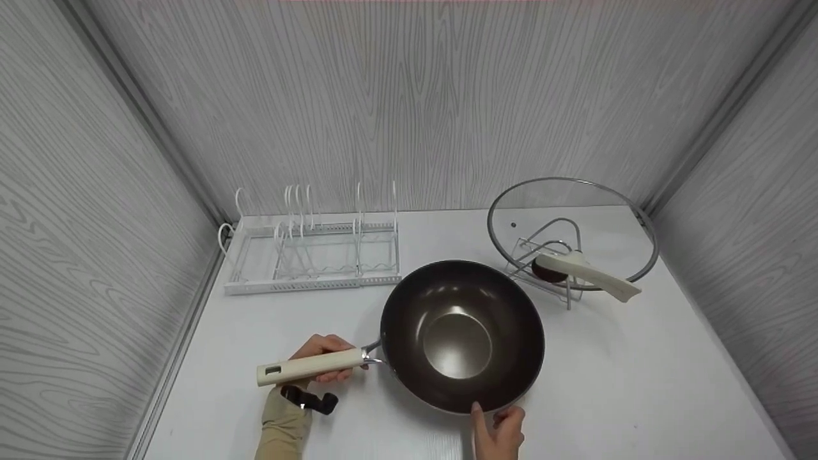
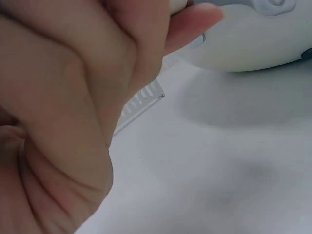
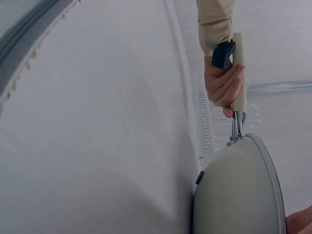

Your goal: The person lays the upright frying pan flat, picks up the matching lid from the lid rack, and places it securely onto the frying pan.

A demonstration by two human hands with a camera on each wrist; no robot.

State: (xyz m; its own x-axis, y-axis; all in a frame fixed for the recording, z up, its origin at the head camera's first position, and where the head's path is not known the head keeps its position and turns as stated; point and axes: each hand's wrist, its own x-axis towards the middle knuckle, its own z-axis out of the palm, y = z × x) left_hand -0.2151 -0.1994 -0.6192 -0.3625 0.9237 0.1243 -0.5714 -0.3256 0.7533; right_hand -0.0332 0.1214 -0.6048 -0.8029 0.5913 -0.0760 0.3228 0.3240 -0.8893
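A wok (image 1: pixel 457 345) with a dark brown inside, a cream outside and a long cream handle (image 1: pixel 313 366) faces upward in the head view. My left hand (image 1: pixel 324 354) grips the handle from below, close to its metal neck; the right wrist view shows its fingers curled round it. At the wok's near rim, my right hand (image 1: pixel 498 434) pinches the edge, thumb on the inner side. In the right wrist view the wok's cream outer wall (image 3: pixel 239 195) shows close over the white table. Only a bit of the right hand appears there, at the lower right edge.
A white wire dish rack (image 1: pixel 313 284) with upright loops stands at the back left. At the back right a glass lid (image 1: pixel 575 179) leans in a small metal stand (image 1: pixel 543 291), its cream handle (image 1: pixel 594 276) facing me. Grey wood-grain panels (image 1: pixel 409 102) enclose the table (image 1: pixel 607 383).
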